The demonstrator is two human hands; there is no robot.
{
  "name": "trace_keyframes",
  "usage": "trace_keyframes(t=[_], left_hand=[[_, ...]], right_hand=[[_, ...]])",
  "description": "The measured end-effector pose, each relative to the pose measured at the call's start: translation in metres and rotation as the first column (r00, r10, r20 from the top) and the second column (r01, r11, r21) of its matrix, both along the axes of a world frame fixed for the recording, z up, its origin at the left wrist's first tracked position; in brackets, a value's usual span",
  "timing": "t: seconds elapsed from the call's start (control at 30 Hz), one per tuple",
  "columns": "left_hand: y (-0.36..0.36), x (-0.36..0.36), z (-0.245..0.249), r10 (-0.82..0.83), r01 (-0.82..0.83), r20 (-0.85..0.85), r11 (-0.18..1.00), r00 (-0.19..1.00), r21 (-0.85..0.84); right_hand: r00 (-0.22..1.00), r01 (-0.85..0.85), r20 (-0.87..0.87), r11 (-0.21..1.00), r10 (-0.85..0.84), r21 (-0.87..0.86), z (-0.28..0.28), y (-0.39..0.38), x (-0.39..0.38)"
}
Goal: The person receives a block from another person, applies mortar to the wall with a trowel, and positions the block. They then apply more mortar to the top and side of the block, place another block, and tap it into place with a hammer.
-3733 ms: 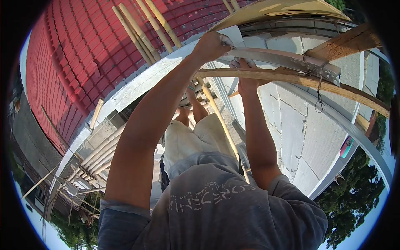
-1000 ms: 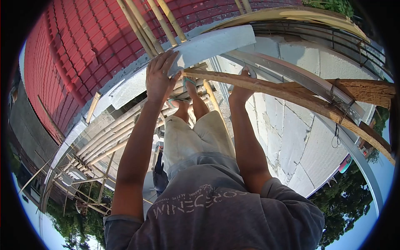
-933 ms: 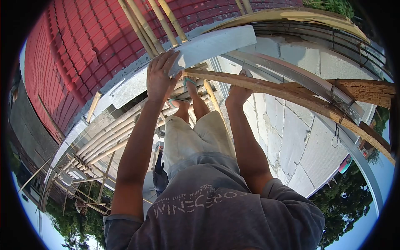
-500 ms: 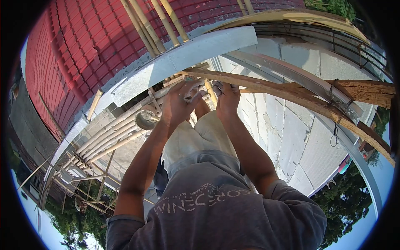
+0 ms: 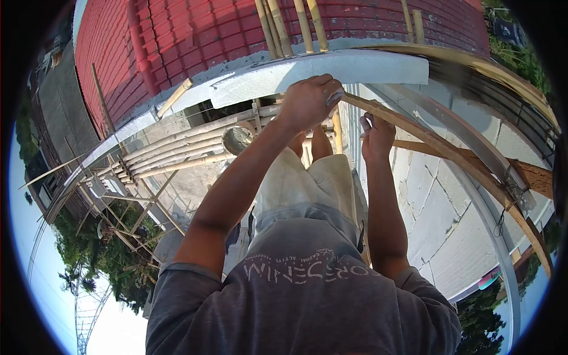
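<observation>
Red tiled roof beyond left hand | round grey container left of it | left hand bent, grasp unclear, at long white rectangular block | brown wooden strip running rightward past right hand, fingers curled, grasp unclear

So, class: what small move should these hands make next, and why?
Perhaps the left hand should steady the wooden strip: the strip's near end shows right beside its fingers, while the right hand is just below the strip in this view.

The grey shirt reads "COREDENIM", "CASUAL ACTIVE".
</observation>
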State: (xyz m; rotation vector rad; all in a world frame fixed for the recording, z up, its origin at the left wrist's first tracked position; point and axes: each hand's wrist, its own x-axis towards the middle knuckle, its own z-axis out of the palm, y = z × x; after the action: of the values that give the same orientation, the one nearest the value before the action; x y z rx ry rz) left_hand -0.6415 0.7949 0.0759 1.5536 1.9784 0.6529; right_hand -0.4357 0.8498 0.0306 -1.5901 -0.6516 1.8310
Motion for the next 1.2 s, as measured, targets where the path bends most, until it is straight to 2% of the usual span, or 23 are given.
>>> trace_keyframes(t=[0.07, 0.1, 0.2, 0.3, 0.33, 0.4, 0.47, 0.5, 0.57, 0.6, 0.67, 0.7, 0.77, 0.8, 0.83, 0.87, 0.9, 0.97, 1.0, 1.07, 1.1, 1.17, 1.2], left_hand=[[0.012, -0.002, -0.013, -0.041, 0.044, -0.045, 0.996, 0.998, 0.081], [0.018, -0.005, -0.023, -0.094, 0.097, -0.041, 0.991, 0.995, 0.093], [0.037, -0.007, -0.026, -0.128, 0.143, -0.104, 0.978, 0.986, 0.151], [0.05, -0.013, -0.023, -0.251, 0.251, -0.011, 0.966, 0.968, 0.056], [0.053, -0.014, -0.024, -0.29, 0.29, 0.027, 0.957, 0.957, 0.006], [0.057, -0.017, -0.03, -0.328, 0.331, 0.061, 0.943, 0.943, -0.042], [0.055, -0.014, -0.04, -0.284, 0.302, 0.23, 0.952, 0.931, -0.045], [0.054, -0.013, -0.036, -0.283, 0.301, 0.229, 0.953, 0.931, -0.045], [0.051, -0.008, -0.029, -0.168, 0.198, 0.376, 0.979, 0.911, -0.044], [0.05, -0.003, -0.027, -0.165, 0.195, 0.376, 0.98, 0.912, -0.043], [0.05, 0.006, -0.022, -0.04, 0.139, 0.442, 0.971, 0.896, -0.195], [0.05, 0.007, -0.027, -0.035, 0.133, 0.44, 0.972, 0.897, -0.194], [0.046, 0.01, -0.037, -0.057, 0.083, 0.325, 0.994, 0.944, -0.067], [0.045, 0.011, -0.035, -0.044, 0.07, 0.323, 0.995, 0.945, -0.071], [0.044, 0.01, -0.031, -0.018, 0.08, 0.403, 0.987, 0.915, -0.137], [0.044, 0.01, -0.028, 0.017, 0.091, 0.477, 0.975, 0.879, -0.201], [0.042, 0.012, -0.031, 0.038, 0.068, 0.466, 0.975, 0.884, -0.209], [0.038, 0.017, -0.04, -0.049, 0.084, 0.481, 0.995, 0.875, -0.052], [0.037, 0.016, -0.038, -0.021, 0.058, 0.47, 0.996, 0.882, -0.063], [0.035, 0.016, -0.035, 0.007, 0.087, 0.654, 0.99, 0.757, -0.112], [0.033, 0.016, -0.039, 0.027, 0.066, 0.647, 0.991, 0.762, -0.119], [0.025, 0.02, -0.056, -0.101, 0.106, 0.669, 0.994, 0.736, 0.033], [0.023, 0.022, -0.061, -0.089, 0.108, 0.639, 0.994, 0.764, 0.009]], right_hand=[[0.993, -0.018, 0.114, 1.0, 0.016, 0.02, -0.002, -0.001, 0.001], [0.947, -0.237, 0.265, 0.95, 0.18, 0.203, -0.017, -0.001, 0.014], [0.896, -0.233, 0.442, 0.897, 0.047, 0.376, -0.004, -0.003, 0.005], [0.878, -0.261, 0.474, 0.896, 0.066, 0.359, 0.008, -0.006, 0.004], [0.873, -0.289, 0.484, 0.852, 0.048, 0.436, -0.005, -0.006, 0.009], [0.863, -0.324, 0.503, 0.824, 0.055, 0.465, -0.004, -0.011, 0.01], [0.851, -0.36, 0.521, 0.793, 0.064, 0.491, 0.003, -0.015, 0.005], [0.846, -0.404, 0.516, 0.796, 0.136, 0.451, 0.006, -0.016, 0.003], [0.835, -0.452, 0.508, 0.791, 0.212, 0.412, 0.011, -0.015, -0.003], [0.864, -0.436, 0.437, 0.804, 0.248, 0.405, 0.02, -0.011, -0.011], [0.887, -0.425, 0.362, 0.814, 0.287, 0.396, 0.023, -0.007, -0.016], [0.89, -0.44, 0.329, 0.79, 0.317, 0.428, 0.019, -0.002, -0.016], [0.886, -0.458, 0.296, 0.762, 0.356, 0.458, 0.014, 0.004, -0.01], [0.785, -0.606, 0.456, 0.674, 0.42, 0.422, 0.012, 0.007, -0.004], [0.654, -0.735, 0.6, 0.573, 0.461, 0.362, 0.006, 0.011, 0.003], [0.462, -0.882, 0.797, 0.302, 0.39, 0.363, -0.005, 0.015, 0.012], [0.463, -0.883, 0.788, 0.286, 0.406, 0.371, -0.001, 0.019, 0.012], [0.566, -0.818, 0.712, 0.391, 0.415, 0.422, 0.017, 0.024, 0.006], [0.549, -0.833, 0.721, 0.353, 0.423, 0.426, 0.019, 0.028, 0.005], [0.543, -0.84, 0.696, 0.294, 0.471, 0.456, 0.019, 0.036, 0.005], [0.539, -0.842, 0.688, 0.281, 0.486, 0.461, 0.015, 0.04, 0.008], [0.547, -0.834, 0.598, 0.443, 0.587, 0.328, 0.007, 0.043, 0.012], [0.599, -0.8, 0.5, 0.494, 0.625, 0.341, 0.017, 0.043, 0.006]])
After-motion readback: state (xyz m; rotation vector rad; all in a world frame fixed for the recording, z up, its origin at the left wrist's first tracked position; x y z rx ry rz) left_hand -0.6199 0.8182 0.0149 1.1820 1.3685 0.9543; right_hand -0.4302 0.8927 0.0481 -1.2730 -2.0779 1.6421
